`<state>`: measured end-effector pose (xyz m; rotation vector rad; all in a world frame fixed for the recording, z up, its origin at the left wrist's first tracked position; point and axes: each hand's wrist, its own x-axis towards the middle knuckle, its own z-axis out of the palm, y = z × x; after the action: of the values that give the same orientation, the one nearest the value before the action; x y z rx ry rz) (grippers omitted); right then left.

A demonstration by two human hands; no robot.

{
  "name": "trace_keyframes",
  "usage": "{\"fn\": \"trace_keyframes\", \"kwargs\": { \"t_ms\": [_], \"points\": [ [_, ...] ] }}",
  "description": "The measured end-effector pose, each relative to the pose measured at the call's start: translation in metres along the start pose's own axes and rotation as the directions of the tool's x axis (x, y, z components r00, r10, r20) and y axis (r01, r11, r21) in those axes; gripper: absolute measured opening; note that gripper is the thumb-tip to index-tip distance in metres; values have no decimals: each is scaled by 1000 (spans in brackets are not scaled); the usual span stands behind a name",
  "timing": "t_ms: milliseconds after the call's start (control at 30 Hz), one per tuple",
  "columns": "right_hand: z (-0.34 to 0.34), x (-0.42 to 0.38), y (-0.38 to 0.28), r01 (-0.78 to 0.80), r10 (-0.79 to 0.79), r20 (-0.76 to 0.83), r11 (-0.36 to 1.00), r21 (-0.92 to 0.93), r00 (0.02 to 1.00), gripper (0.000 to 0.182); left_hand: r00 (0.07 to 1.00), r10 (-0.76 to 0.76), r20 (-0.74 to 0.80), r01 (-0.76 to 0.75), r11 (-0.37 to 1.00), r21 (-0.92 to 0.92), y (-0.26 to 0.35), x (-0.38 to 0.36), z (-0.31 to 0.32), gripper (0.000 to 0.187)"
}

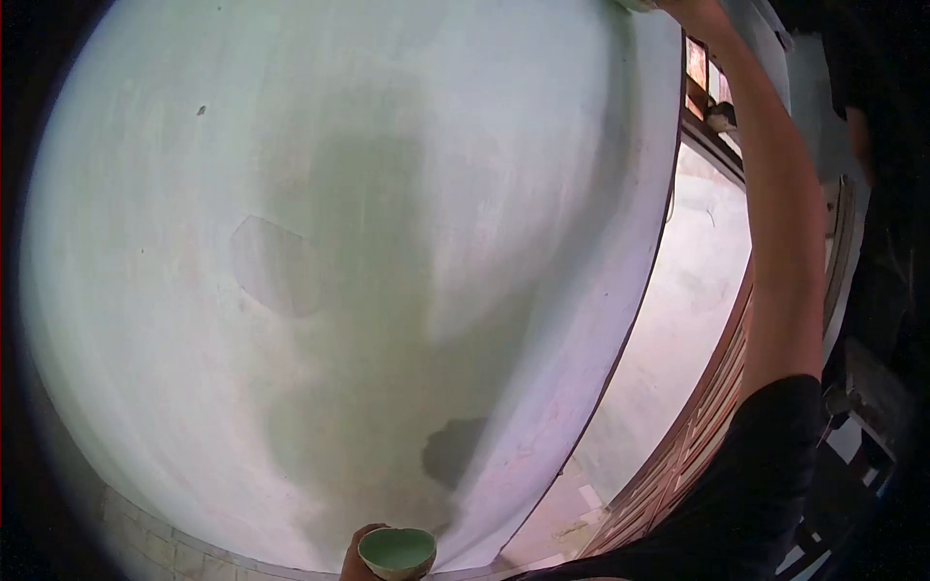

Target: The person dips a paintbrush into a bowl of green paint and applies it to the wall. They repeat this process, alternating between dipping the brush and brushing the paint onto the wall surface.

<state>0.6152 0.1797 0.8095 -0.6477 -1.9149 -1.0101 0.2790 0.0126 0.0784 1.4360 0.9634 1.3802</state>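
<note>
My left hand [358, 556], at the bottom of the view, is closed round the side of a small round bowl [398, 550]. Pale green paint fills the bowl's inside. My right arm reaches up along the right side, and my right hand [699, 15] is cut off by the top edge. A pale greenish thing [636, 5] shows at its fingers, against the upper right of the wall; I cannot tell what it is. In front of me stands a pale green-white wall [174, 184], with my shadow across its middle.
A roughly outlined patch [276, 266] and a small dark chip [201, 110] mark the wall. Past its right edge lies an opening with a dark frame [712, 145] and long reddish-brown slats [678, 455]. Tiles [145, 537] run along the wall's foot.
</note>
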Motion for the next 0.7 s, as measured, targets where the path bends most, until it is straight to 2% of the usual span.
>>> {"fn": "trace_keyframes", "kwargs": {
  "t_ms": [33,67,133,200,233,267,333,400,433,500,533,600,667,700],
  "points": [
    [1,-9,-10,-45,43,-74,999,-22,996,12,996,-76,49,69,991,115,-23,-4,-4,110],
    [12,-24,1,-60,59,-74,998,-22,996,12,995,-84,56,76,989,127,-28,-11,-5,110],
    [47,-52,32,131,-151,-106,975,-178,983,32,1000,0,-23,0,1000,-11,-29,-19,-5,111],
    [65,-109,11,226,-239,-50,956,-187,970,31,1000,5,-30,-6,1000,-22,-26,-16,-8,110],
    [69,-136,-4,250,-248,84,968,-13,965,30,999,3,-39,-5,999,-38,-20,-17,-7,110],
    [70,-166,-25,156,-159,186,987,33,970,30,999,-4,-47,2,998,-55,-12,-19,-5,110],
    [76,-210,-60,75,-174,399,965,251,901,30,998,-25,-61,20,996,-87,5,-24,0,109],
    [76,-235,-92,-31,-208,506,906,423,837,25,996,-37,-75,28,993,-114,25,-24,4,108],
    [76,-233,-97,-34,-206,508,905,423,836,25,996,-37,-84,26,992,-126,36,-23,5,108],
    [74,-227,-102,-288,-150,780,874,393,607,24,994,-33,-100,17,989,-150,54,-19,5,107],
    [88,-222,-79,-180,-187,713,896,406,675,24,994,-25,-110,7,987,-160,62,-16,4,107],
    [76,-180,-71,-223,11,688,950,220,726,29,991,-13,-131,-11,983,-184,77,-16,7,106],
    [67,-133,-36,-138,-39,576,956,260,817,35,988,17,-155,-48,979,-200,68,-16,8,105],
    [67,-113,-16,-93,19,429,984,151,903,36,984,39,-174,-78,973,-219,65,-16,9,103]
  ]
}}
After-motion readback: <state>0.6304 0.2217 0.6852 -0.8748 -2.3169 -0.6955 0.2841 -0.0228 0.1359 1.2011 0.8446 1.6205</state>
